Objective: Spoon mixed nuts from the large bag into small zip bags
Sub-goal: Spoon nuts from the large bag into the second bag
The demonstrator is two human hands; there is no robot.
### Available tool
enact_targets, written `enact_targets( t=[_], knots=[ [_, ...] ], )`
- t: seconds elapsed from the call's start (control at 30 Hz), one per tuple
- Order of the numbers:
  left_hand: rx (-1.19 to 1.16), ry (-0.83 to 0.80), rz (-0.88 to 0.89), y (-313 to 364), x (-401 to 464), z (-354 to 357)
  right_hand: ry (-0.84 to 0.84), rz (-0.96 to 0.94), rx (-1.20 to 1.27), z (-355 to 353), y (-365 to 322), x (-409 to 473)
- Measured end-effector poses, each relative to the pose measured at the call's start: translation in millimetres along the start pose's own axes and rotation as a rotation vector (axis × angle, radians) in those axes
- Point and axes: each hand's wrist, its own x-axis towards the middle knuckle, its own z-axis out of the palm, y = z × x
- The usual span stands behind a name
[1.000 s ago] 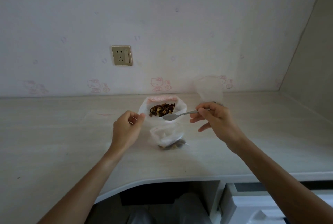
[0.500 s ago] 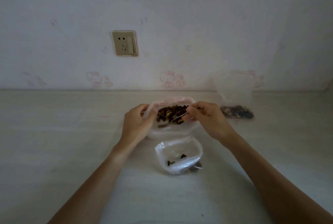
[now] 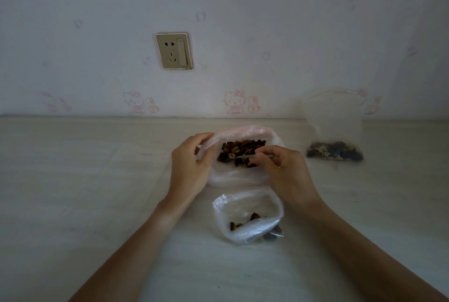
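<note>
The large bag (image 3: 233, 177) of brown mixed nuts (image 3: 240, 150) stands open mid-desk. My left hand (image 3: 190, 168) grips its left rim and holds the mouth open. My right hand (image 3: 283, 171) pinches a metal spoon (image 3: 245, 156) whose bowl is down among the nuts. Just in front lies a small open zip bag (image 3: 247, 216) with a few nuts at its bottom. Another small zip bag (image 3: 334, 131) stands at the back right against the wall, holding a layer of nuts.
The pale wooden desk (image 3: 85, 192) runs wall to wall, with bare surface at left and in front. A gold wall socket (image 3: 174, 50) sits above the desk on cartoon-cat wallpaper.
The spoon went from above the small bag into the large bag's nuts. My left hand took hold of the large bag's rim. The view tilted down and closer, and it darkened.
</note>
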Motion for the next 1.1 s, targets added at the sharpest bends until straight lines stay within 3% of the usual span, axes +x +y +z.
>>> enact_targets(
  t=[0.7, 0.9, 1.0, 1.1],
  knots=[
    [-0.055, 0.013, -0.127, 2.3, -0.6, -5.4, 0.128, 0.191, 0.255, -23.9, -11.3, 4.3],
    [0.025, 0.094, -0.025, 20.2, -10.1, -33.2, 0.095, 0.142, 0.321, -44.4, -28.0, -11.8],
    [0.087, -0.002, 0.097, 37.2, -23.3, -44.9, 0.084, 0.110, 0.353, -60.0, -35.2, -23.2],
    [0.081, -0.185, 0.000, 49.4, -39.4, -49.4, 0.086, 0.088, 0.375, -76.7, -38.2, -36.7]
  ],
)
